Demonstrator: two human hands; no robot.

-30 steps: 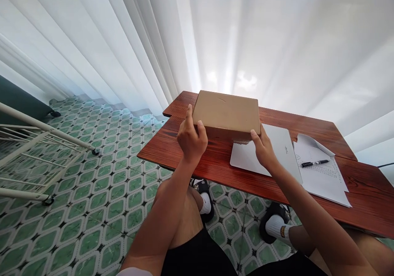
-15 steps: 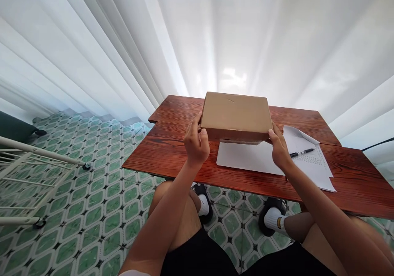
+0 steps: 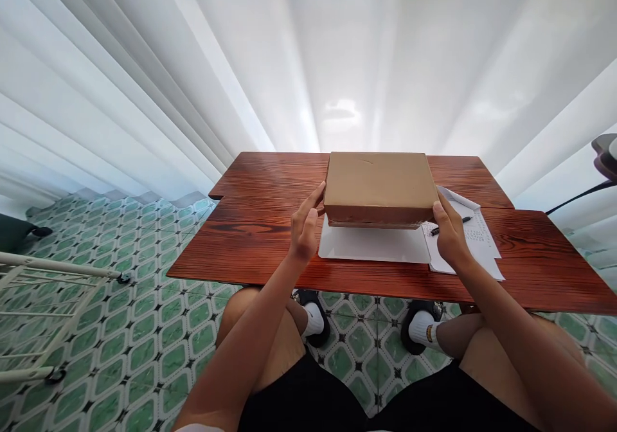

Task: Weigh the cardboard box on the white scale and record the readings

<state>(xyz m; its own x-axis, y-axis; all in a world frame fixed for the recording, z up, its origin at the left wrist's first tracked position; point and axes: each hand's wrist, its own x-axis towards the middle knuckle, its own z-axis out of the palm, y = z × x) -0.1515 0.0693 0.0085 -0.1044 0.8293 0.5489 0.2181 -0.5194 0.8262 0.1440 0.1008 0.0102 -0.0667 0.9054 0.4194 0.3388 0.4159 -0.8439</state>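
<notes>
A brown cardboard box (image 3: 378, 184) is held up between both my hands, above a white flat board (image 3: 371, 245) on the wooden table. My left hand (image 3: 307, 226) grips the box at its left end, the thumb near the front corner. At the opposite end, my right hand (image 3: 450, 229) holds the front right corner with its thumb on the edge. The undersides of the box and some fingertips are hidden. Just right of the board lie sheets of paper (image 3: 482, 242) with rows of writing, and a black pen (image 3: 452, 225) rests on them, partly behind my right hand.
The red-brown wooden table (image 3: 236, 242) stands in front of my knees. White curtains (image 3: 308, 59) hang behind it. A white wheeled metal rack (image 3: 53, 316) is on the tiled floor at left. A dark object (image 3: 606, 155) on a thin stand shows at the right edge.
My view has turned slightly to the right. The box now appears more level and a little farther right in the picture, still held by both hands.
</notes>
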